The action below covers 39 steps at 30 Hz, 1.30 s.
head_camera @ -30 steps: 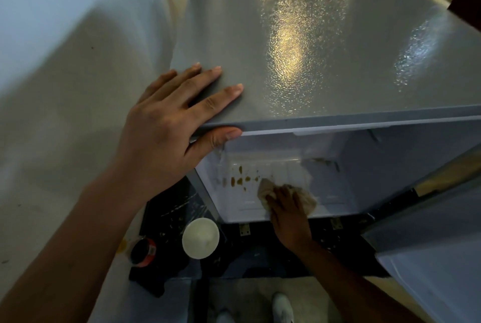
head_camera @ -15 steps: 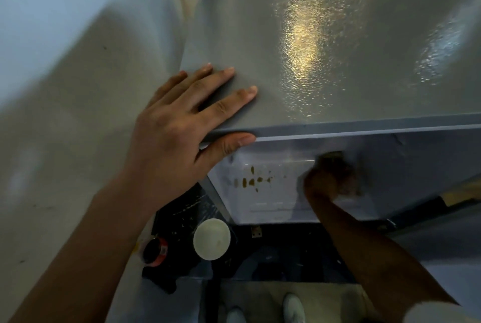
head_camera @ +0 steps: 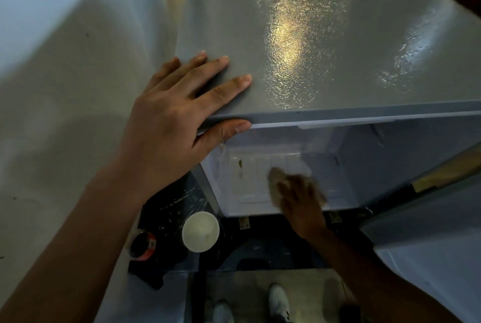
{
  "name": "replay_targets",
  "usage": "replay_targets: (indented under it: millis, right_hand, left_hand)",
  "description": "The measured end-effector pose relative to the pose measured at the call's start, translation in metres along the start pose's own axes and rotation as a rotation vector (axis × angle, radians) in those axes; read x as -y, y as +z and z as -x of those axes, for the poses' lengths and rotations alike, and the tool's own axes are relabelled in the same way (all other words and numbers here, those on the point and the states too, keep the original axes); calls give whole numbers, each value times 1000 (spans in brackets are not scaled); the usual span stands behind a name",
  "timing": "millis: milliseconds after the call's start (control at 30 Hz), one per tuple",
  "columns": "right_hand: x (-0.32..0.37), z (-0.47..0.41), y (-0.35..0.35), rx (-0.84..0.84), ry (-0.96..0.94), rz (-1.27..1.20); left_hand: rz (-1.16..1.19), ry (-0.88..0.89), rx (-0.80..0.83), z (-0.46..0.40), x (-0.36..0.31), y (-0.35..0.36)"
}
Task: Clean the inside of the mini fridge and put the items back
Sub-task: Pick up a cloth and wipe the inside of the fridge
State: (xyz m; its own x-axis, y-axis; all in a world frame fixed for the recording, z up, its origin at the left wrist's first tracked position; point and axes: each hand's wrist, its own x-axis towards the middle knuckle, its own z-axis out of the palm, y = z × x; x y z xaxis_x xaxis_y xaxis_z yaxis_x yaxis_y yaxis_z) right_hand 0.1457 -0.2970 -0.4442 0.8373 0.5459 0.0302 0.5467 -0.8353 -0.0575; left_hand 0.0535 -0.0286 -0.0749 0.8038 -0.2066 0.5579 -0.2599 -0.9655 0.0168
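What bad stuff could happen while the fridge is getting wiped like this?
A brown stain on the fridge floor sits left of the cloth under the right hand, so it might get missed. The white cup and the small jar stand on the ground just below the opening; a foot or elbow could knock them. The left hand leans on the fridge top, which might shift it.

Fridge interior open frontward; door crowds right side.

Bare forearms; shoes apparently white.
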Motion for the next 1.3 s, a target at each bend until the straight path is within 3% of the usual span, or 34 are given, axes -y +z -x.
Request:
replay_targets:
  millis: [134, 267, 334, 434, 501, 567, 634, 701, 801, 868, 968, 1035, 1168, 1202, 1302]
  right_hand:
    - [-42, -28, -26, -31, 617, 28]
    - [-48, -88, -18, -48, 895, -71]
    - [-42, -98, -23, 49, 851, -60]
    - [-21, -90, -34, 25, 716, -17]
    - [7, -66, -13, 55, 466, -25]
    - [26, -38, 11, -17, 73, -153]
    - [18, -9, 18, -75, -160, -188]
    - [-5, 9, 20, -140, -109, -13]
    - [-46, -6, 12, -171, 323, 85]
    - [-56, -35, 3, -140, 538, 53]
    - [-30, -76, -6, -144, 666, 2]
    - [11, -87, -10, -142, 590, -19]
    - [97, -92, -2, -38, 19, -139]
    - [111, -98, -2, -34, -51, -187]
    - [126, -117, -8, 38, 4, -299]
  left_hand:
    - [9, 3, 1, -1, 0, 0]
    - [30, 7, -11, -1, 0, 1]
    - [21, 8, -12, -1, 1, 0]
    - [6, -10, 1, 0, 1, 0]
    - [7, -16, -1, -1, -1, -1]
    - [2, -23, 1, -1, -2, -1]
    - [15, -34, 9, -1, -2, -1]
    - [21, -40, 0, -1, -3, -2]
    - [26, -35, -5, -2, -4, -1]
    - [27, -36, -4, -2, -3, -1]
    - [28, -46, -3, -1, -3, -2]
    - [28, -47, 0, -1, -3, -3]
    - [33, -50, 15, 0, -3, -3]
    - [33, -48, 17, 0, -3, -3]
    - [36, -50, 17, 1, -4, -4]
